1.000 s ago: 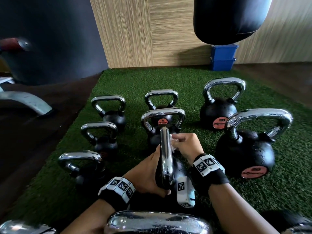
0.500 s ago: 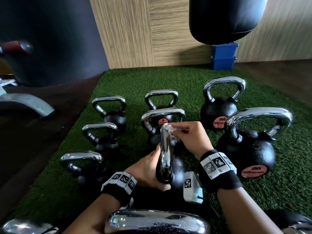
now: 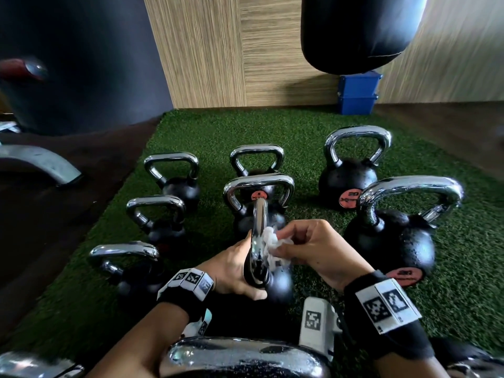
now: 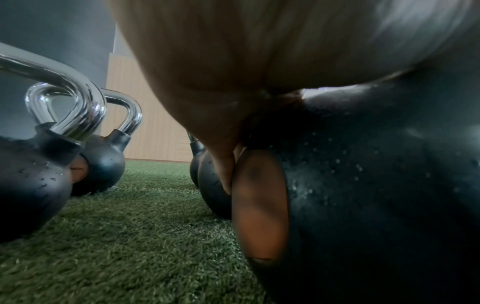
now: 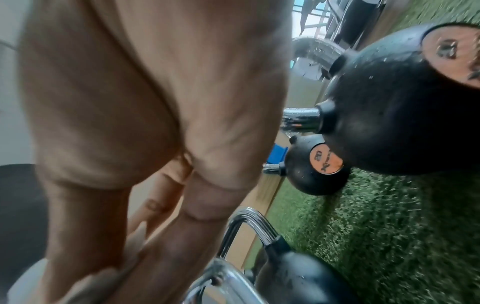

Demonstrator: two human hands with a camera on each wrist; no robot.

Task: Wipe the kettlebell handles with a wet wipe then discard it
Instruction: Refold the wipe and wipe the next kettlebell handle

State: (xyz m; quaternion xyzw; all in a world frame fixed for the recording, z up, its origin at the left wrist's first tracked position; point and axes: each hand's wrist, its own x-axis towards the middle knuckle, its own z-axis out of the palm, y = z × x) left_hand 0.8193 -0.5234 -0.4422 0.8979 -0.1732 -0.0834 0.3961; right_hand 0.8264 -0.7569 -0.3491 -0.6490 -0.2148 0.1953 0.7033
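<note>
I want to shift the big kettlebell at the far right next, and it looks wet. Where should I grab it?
Probably the top bar of the big kettlebell's chrome handle, reached from above with the whole hand. The bell stands upright on the turf, the bar lies level, and the loop beneath is open for fingers. Droplets suggest a firm grip.

A gym or training room is indicated: black kettlebells [image 3: 347, 170] with chrome handles are set out in rows on a patch of green artificial turf [image 3: 218, 132], a black punching bag [image 3: 360, 31] is hung above the far edge, and part of a grey machine base [image 3: 41, 162] is seen on the dark floor at left
</note>
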